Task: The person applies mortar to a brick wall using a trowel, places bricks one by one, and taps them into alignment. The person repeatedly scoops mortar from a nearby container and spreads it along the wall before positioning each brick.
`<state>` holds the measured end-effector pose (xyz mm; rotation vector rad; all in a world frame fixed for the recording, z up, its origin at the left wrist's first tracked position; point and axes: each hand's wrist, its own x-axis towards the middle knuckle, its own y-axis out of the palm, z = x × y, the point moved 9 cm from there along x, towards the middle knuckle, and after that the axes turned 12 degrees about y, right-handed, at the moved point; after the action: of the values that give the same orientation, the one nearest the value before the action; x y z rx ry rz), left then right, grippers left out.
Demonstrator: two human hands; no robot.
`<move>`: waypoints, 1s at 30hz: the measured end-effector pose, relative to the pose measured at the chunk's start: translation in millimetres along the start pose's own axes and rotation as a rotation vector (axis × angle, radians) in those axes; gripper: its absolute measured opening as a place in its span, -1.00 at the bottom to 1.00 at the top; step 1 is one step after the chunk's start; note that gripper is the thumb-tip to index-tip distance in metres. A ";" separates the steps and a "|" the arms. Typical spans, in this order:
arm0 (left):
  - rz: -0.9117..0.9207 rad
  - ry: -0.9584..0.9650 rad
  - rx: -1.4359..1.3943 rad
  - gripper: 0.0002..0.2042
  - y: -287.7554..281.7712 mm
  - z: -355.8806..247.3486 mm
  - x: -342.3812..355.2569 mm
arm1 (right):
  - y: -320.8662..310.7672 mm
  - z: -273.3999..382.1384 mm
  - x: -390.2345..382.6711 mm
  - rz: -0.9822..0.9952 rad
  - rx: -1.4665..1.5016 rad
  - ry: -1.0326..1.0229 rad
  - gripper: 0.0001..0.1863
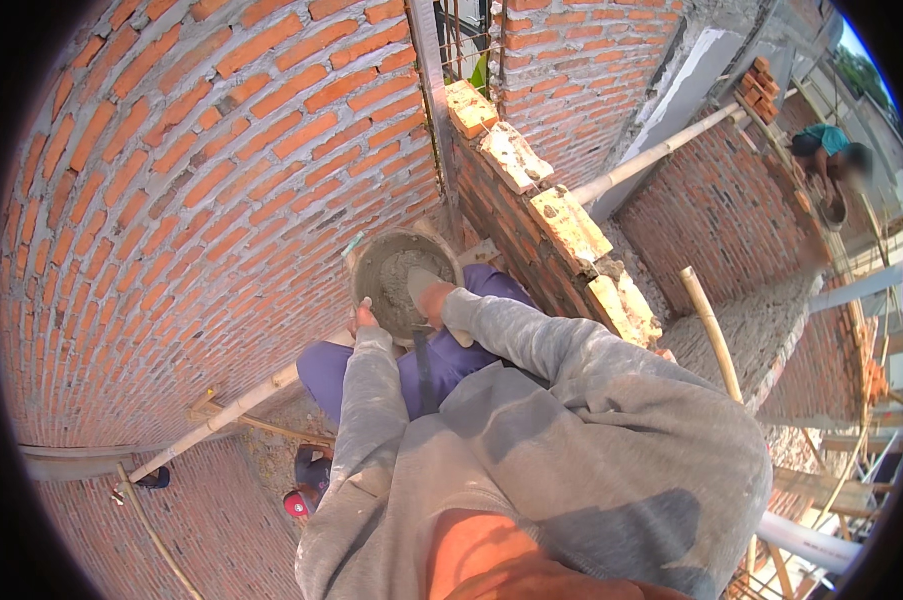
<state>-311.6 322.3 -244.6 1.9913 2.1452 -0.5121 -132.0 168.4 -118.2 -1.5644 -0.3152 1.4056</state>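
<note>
A round bucket (pixel 367 265) of wet grey mortar (pixel 399 275) stands between my knees, against the brick wall. My left hand (pixel 365 315) grips its near left rim, thumb upward. Reaching over the right side of the bucket, my right hand (pixel 434 300) is closed on a pale, flat tool (pixel 423 284) that looks like a trowel; its tip is at the mortar and my fingers partly cover it. Right of the bucket runs a low brick wall, topped by a row of mortar-smeared bricks (pixel 569 228).
A tall brick wall (pixel 221 200) rises on the left. Bamboo poles (pixel 661 155) cross the site, and another pole (pixel 711 335) stands close on my right. One person (pixel 826 155) bends over at the far right; another person (pixel 311 480) is lower down. Stacked bricks (pixel 758 88) lie beyond.
</note>
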 end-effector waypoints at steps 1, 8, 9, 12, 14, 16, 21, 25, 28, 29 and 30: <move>-0.048 -0.035 -0.016 -0.45 -4.2 1.6 -9.7 | -6.7 -4.1 -5.8 0.057 0.024 0.014 -0.34; 0.202 -0.216 -0.663 -0.37 41.7 -3.4 -69.4 | -109.4 -97.3 -65.9 -0.265 1.291 -0.115 -0.65; 0.238 -0.195 -0.644 -0.37 46.6 -5.8 -73.3 | -120.3 -113.6 -65.1 -0.441 1.159 -0.032 -0.65; 0.275 -0.226 -0.557 -0.39 47.2 -3.8 -80.9 | -142.4 -145.4 -49.5 -0.770 0.882 0.184 -0.65; 0.274 -0.220 -0.513 -0.39 41.7 -6.2 -81.6 | -148.7 -162.3 -31.7 -0.827 0.768 0.366 -0.66; 0.276 -0.175 -0.487 -0.38 37.0 -10.6 -79.8 | -155.4 -174.4 -22.6 -0.901 0.798 0.398 -0.67; 0.319 -0.110 -0.465 -0.40 40.2 -4.1 -65.4 | -126.6 -207.6 -30.4 -0.857 0.862 0.587 -0.69; 0.231 -0.172 -0.435 -0.43 33.9 20.4 -49.5 | -96.7 -211.2 -60.6 -0.851 0.894 0.548 -0.66; 0.315 -0.148 -0.485 -0.42 40.7 18.0 -47.1 | -84.8 -201.0 -85.0 -0.896 0.954 0.430 -0.64; 0.293 -0.159 -0.472 -0.42 38.0 18.1 -48.1 | -80.3 -193.3 -90.0 -0.901 0.962 0.389 -0.64; 0.234 -0.153 -0.414 -0.43 32.4 17.3 -48.8 | -75.1 -184.2 -96.3 -0.933 0.967 0.348 -0.64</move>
<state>-276.8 272.3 -247.8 1.8635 1.7274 -0.1590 28.9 47.8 -26.4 -0.6438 -0.0835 0.3886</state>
